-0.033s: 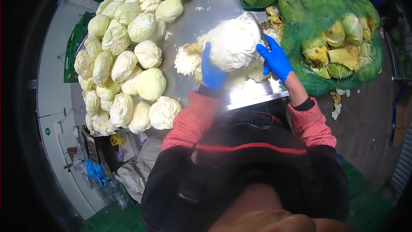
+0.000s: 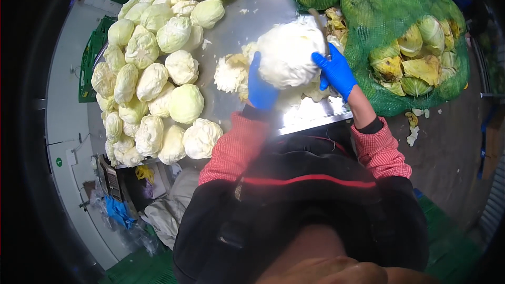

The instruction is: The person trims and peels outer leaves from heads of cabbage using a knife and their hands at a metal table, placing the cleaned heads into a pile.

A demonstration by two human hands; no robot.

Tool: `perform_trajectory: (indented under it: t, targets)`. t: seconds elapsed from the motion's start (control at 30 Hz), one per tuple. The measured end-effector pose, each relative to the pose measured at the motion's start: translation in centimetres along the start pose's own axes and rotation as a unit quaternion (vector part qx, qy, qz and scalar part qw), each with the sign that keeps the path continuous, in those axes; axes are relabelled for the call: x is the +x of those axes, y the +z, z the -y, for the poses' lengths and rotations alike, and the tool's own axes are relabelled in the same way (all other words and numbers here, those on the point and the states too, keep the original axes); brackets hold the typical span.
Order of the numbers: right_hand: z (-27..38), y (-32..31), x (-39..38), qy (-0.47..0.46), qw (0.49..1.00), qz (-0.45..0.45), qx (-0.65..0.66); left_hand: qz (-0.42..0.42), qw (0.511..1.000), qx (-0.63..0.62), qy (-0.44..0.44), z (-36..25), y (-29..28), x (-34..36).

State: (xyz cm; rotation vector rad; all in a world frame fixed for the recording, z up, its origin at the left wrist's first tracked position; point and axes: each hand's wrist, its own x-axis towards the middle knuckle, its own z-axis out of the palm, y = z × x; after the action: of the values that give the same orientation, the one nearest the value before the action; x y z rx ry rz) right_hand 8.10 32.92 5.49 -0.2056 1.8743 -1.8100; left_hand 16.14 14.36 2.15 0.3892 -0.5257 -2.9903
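A large white cabbage [image 2: 288,52] is held above the steel table. My left hand [image 2: 260,84], in a blue glove and blurred, cups the cabbage's left side. My blue-gloved right hand [image 2: 334,73] grips a knife [image 2: 316,21] whose blade lies along the cabbage's right edge; the handle is hidden in my fingers. Pale trimmed leaves [image 2: 229,73] lie beside and beneath the cabbage on the metal surface.
Several pale cabbages [image 2: 150,81] are piled across the left of the steel table [image 2: 252,0]. Green mesh sacks of cabbages [image 2: 379,10] fill its right side. A green crate [image 2: 89,81] stands beyond the left edge. Leaf scraps [image 2: 413,134] lie on the floor at right.
My right hand has shifted slightly left, and more of the knife's blade shows above the cabbage's upper right. The cabbage has turned or shifted a little.
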Motion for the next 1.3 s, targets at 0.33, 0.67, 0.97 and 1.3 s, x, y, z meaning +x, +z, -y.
perform_trajectory:
  t: [0.33,0.67,0.97,1.3]
  targets:
    - [-1.5,0.6,1.0,0.047,0.985,0.050,0.158,0.000,0.947,0.319,0.024,-3.6,3.3,-1.6]
    - [2.0,0.6,-1.7,0.102,0.990,0.074,-0.065,0.053,0.996,-0.006,0.071,0.9,-5.0,1.2]
    - [4.1,-3.0,2.0,-0.016,0.992,0.094,0.087,0.097,0.913,0.374,0.132,-2.9,-0.6,-0.9]
    - [1.2,-4.2,3.8,0.058,0.973,0.217,0.046,-0.069,0.987,0.144,-0.001,0.6,-0.5,2.4]
